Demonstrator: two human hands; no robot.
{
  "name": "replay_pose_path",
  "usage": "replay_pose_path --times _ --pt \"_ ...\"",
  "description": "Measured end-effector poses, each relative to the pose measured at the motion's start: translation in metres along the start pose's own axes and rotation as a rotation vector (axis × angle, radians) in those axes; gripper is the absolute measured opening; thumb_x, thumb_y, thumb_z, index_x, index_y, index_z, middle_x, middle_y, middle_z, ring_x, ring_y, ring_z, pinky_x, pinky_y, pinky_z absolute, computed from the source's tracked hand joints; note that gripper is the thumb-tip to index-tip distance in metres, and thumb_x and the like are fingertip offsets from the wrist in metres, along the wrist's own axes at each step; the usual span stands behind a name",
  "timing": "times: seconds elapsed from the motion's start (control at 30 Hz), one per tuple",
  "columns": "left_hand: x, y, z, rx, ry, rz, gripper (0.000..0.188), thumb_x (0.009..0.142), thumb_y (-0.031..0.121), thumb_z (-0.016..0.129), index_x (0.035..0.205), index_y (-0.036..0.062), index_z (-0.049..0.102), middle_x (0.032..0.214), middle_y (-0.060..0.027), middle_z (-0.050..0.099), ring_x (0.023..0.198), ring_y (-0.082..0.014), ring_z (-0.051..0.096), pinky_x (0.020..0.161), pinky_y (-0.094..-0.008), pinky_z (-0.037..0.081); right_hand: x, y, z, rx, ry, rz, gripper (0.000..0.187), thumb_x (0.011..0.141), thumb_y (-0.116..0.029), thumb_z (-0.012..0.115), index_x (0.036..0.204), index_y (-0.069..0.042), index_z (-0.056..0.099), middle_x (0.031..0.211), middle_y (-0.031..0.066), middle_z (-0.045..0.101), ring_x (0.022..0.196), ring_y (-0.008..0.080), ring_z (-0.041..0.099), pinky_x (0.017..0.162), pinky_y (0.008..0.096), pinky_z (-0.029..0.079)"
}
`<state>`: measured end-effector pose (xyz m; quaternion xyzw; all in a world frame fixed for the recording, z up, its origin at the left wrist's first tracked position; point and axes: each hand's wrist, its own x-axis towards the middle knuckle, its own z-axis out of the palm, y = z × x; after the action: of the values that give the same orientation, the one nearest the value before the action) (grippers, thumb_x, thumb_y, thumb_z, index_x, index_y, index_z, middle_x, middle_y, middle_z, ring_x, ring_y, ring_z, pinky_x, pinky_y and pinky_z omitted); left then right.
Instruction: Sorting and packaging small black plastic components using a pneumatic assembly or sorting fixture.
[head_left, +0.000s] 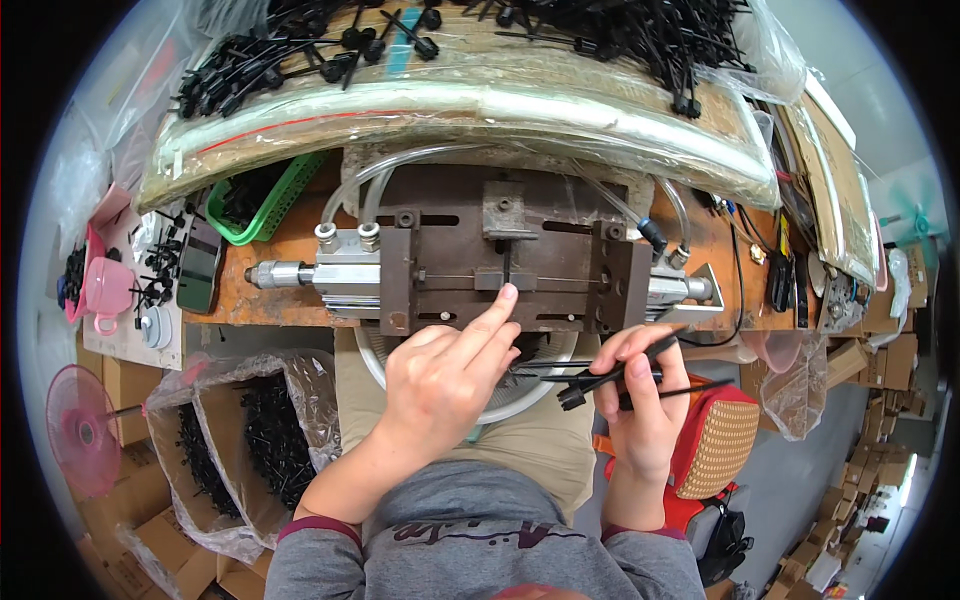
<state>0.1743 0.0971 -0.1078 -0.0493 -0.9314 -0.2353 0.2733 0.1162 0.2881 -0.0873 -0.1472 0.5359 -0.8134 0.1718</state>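
My left hand (440, 372) reaches over the front of a brown metal press fixture (450, 190), its index finger stretched out. That fingertip touches the lower end of a thin black rod (507, 262) standing in the small block at the fixture's middle. Nothing is gripped in the left hand. To the right of it, my right hand (645, 405) is closed around several black plastic rods with knobbed ends (590, 388), which point in different directions in front of the fixture. Behind the black rod sits a grey metal block (503, 210).
Air cylinders (350, 275) with clear hoses flank the fixture. Black rods pile on the plastic-wrapped shelf (460, 100) above. A white basket (500, 408) rests at my lap. A green basket (262, 205) stands left; bags of black parts (275, 440) lie below it. A red chair (715, 440) stands right.
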Motion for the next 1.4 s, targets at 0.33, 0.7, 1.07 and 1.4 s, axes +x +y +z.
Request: replay_pose_path --times 0.33,0.7,1.07,1.4 --pt "0.003 0.002 -0.001 0.029 -0.004 -0.007 0.026 0.064 0.013 0.081 0.087 0.0054 0.071 0.113 -0.0068 0.071 0.058 -0.0166 0.062 0.055 -0.0255 0.048 0.001 -0.003 -0.002 0.033 -0.006 0.153 0.007 0.096 -0.007 0.058 0.098 0.0 0.056 0.085 0.0099 0.064 0.051 0.0027 0.041 0.046 0.0177 0.03" --pt "0.001 0.019 -0.033 -0.515 -0.116 0.103 0.035 0.064 0.014 0.084 0.096 0.0039 0.075 0.094 -0.0098 0.071 0.073 -0.0213 0.067 0.061 -0.0299 0.052 0.003 -0.002 0.009 0.046 -0.049 0.314 0.008 0.093 -0.005 0.063 0.096 -0.001 0.057 0.08 0.0056 0.062 0.052 0.0027 0.045 0.046 0.0184 0.031" --pt "-0.009 0.007 -0.022 -0.416 0.049 -0.232 0.035 0.065 0.0 0.082 0.099 -0.0002 0.072 0.118 -0.0193 0.065 0.084 -0.0186 0.068 0.072 -0.0282 0.056 0.001 -0.008 0.001 0.049 -0.052 0.318 0.008 0.096 -0.006 0.059 0.096 -0.001 0.052 0.082 0.0126 0.063 0.049 0.0053 0.047 0.043 0.0183 0.032" --pt "0.0 0.001 -0.001 0.075 -0.022 0.043 0.026 0.069 0.013 0.079 0.093 0.006 0.073 0.117 -0.0071 0.069 0.058 -0.0136 0.061 0.055 -0.0249 0.045 0.001 -0.009 0.004 0.094 -0.041 0.269 0.011 0.095 -0.005 0.059 0.094 -0.001 0.049 0.086 0.0152 0.062 0.048 0.005 0.043 0.042 0.0172 0.031"
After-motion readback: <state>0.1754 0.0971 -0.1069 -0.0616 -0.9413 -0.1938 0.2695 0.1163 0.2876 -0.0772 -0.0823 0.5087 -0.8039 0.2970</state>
